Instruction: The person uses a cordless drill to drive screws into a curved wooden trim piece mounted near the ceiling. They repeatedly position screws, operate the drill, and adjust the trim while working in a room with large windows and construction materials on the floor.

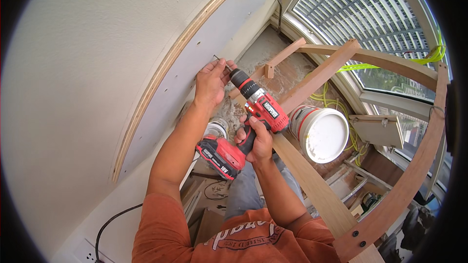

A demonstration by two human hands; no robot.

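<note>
My right hand (pixel 258 139) is wrapped around the handle of a red and black cordless drill (pixel 268 109), with its index finger at the trigger. The drill's battery (pixel 219 158) hangs at the lower left, and a small light glows on the body. Just ahead of the chuck, my left hand (pixel 210 84) pinches a thin screw (pixel 216 57) at the end of the bit; my fingers hide where the two meet. The screw's tip points toward a grey-faced panel (pixel 180 83) with a plywood edge, fixed on the wall and dotted with small holes.
A curved wooden frame (pixel 404 180) with crossbars surrounds me on the right. Beyond it are a white bucket (pixel 327 136), a yellow-green cord (pixel 336 102), a ladder (pixel 355 191) and a slatted window (pixel 360 9). A clear tub (pixel 217 127) sits below my left forearm; a black cable (pixel 105 226) runs lower left.
</note>
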